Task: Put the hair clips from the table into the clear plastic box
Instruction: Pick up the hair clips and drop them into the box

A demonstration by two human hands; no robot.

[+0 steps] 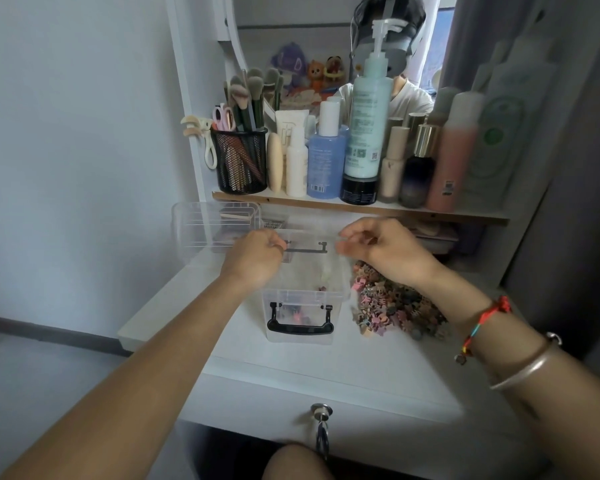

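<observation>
few clips [323, 289] are in the box [291, 293] so far. main pile [395, 303] lies on the table [326, 362] right under the right wrist, just beside the box. both hands are at the box's far end: left hand [257, 252] curled beside the far handle [306, 250], right hand [381, 249] curled, fingertips at the far right corner. can't tell if either grips the rim, a clip or nothing, since the fingertips are blurred and the plastic is see-through. suggest the left steadies the box while the right takes a bunch from the pile below it and releases low inside the walls. no lid clearly visible. clips too small to count.
</observation>
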